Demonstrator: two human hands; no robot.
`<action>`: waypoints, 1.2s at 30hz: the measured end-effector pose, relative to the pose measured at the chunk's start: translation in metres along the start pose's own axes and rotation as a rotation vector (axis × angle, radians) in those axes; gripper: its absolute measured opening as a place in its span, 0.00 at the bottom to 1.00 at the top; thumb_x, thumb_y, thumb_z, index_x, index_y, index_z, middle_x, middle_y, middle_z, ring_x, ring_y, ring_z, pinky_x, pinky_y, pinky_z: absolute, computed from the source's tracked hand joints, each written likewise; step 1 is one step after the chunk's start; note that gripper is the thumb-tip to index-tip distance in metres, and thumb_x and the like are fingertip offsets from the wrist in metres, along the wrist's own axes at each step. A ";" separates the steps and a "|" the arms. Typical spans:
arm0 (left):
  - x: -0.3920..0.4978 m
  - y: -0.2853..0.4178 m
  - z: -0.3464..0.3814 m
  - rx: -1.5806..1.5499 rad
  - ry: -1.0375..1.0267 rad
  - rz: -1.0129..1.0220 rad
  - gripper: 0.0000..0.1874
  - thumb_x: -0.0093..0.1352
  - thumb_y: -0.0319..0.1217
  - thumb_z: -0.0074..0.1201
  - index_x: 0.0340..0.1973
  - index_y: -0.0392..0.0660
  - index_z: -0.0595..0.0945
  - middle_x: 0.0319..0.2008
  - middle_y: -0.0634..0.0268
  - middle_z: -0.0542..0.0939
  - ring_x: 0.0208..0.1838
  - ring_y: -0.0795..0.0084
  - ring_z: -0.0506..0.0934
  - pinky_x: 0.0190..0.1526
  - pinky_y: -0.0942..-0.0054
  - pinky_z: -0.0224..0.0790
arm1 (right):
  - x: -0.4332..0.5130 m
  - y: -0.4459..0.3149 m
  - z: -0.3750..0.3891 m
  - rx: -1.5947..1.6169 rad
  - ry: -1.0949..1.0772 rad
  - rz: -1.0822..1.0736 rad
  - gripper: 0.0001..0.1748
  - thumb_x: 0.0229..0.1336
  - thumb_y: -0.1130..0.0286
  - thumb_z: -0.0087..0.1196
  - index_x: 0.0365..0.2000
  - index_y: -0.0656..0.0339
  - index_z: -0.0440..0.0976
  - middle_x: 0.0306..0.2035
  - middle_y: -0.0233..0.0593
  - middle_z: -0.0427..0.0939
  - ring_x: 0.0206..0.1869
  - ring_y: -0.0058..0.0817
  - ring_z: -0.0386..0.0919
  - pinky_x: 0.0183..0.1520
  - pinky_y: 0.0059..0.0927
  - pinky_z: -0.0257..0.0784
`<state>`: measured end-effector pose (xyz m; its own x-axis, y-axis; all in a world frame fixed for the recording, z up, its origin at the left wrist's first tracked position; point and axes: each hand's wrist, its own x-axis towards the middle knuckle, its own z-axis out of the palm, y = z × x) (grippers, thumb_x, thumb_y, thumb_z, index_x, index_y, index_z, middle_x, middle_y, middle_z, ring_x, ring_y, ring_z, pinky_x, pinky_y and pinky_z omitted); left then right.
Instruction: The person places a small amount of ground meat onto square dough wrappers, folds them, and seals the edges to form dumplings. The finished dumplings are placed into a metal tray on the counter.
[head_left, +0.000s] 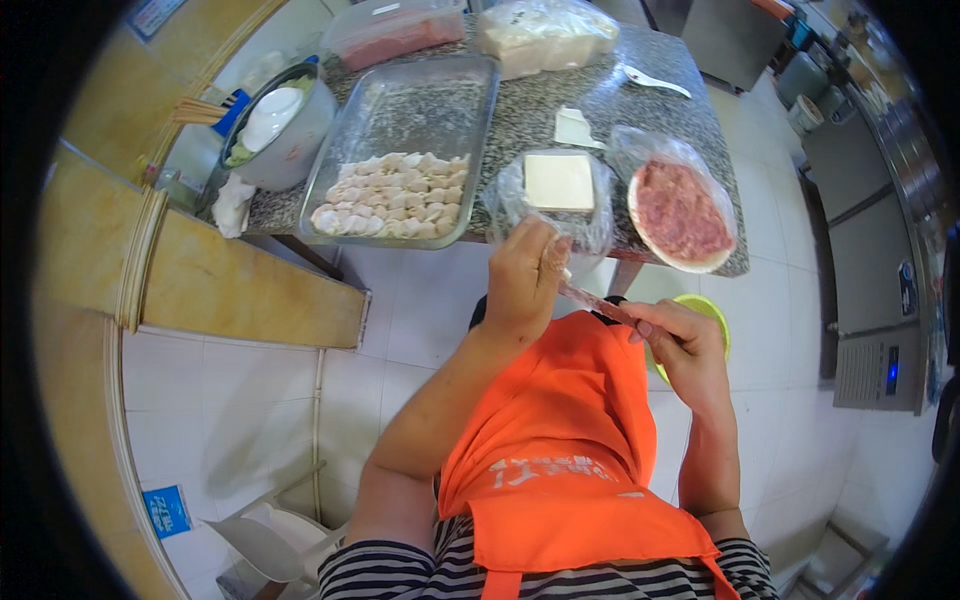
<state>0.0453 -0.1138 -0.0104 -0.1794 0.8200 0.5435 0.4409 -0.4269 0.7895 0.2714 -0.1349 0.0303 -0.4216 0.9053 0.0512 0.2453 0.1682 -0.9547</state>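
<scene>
My left hand (525, 277) is curled in front of the table edge; a sliver of white dough wrapper (565, 276) shows at its fingers, the rest hidden. In my right hand (682, 341) is a flat, narrow stick (600, 304), its smeared tip touching or very close to the left hand's fingers. Just beyond the left hand, a stack of square dough wrappers (559, 182) lies on a clear plastic bag (501, 196). To its right is a white bowl (705, 265) of pink minced meat (679, 214), partly covered by plastic. Rows of filled wontons (397, 196) occupy the near half of a metal tray (486, 135).
Behind stand a plastic tub of pink meat (401, 34) and a bagged block of pale wrappers (547, 37). A white spoon (656, 81) and a torn wrapper piece (574, 127) lie on the granite table (525, 101). A pot (296, 146) is at left; below right, a yellow-green bin (709, 307).
</scene>
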 end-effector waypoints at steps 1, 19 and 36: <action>0.008 -0.006 -0.008 0.254 0.022 0.217 0.08 0.71 0.29 0.46 0.32 0.39 0.77 0.31 0.56 0.76 0.35 0.55 0.77 0.38 0.63 0.70 | 0.000 0.000 0.001 0.028 -0.001 0.037 0.24 0.51 0.93 0.49 0.46 0.65 0.81 0.30 0.37 0.77 0.33 0.25 0.76 0.39 0.23 0.70; 0.158 -0.143 -0.254 1.193 -0.839 -0.001 0.13 0.60 0.19 0.51 0.38 0.42 0.83 0.38 0.53 0.81 0.50 0.50 0.78 0.51 0.58 0.71 | -0.016 0.009 -0.009 0.071 0.146 0.052 0.20 0.58 0.90 0.49 0.46 0.63 0.82 0.28 0.33 0.75 0.29 0.17 0.71 0.27 0.18 0.62; 0.086 -0.011 -0.025 0.546 -0.495 0.271 0.15 0.62 0.27 0.61 0.43 0.39 0.79 0.45 0.52 0.77 0.53 0.50 0.75 0.54 0.58 0.69 | -0.011 0.001 -0.072 -0.786 0.523 -0.179 0.17 0.54 0.84 0.56 0.43 0.56 0.83 0.28 0.38 0.75 0.30 0.33 0.76 0.31 0.31 0.70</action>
<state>0.0033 -0.0486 0.0349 0.3524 0.8431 0.4061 0.8064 -0.4938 0.3254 0.3390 -0.1171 0.0495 -0.1133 0.8681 0.4833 0.8104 0.3622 -0.4605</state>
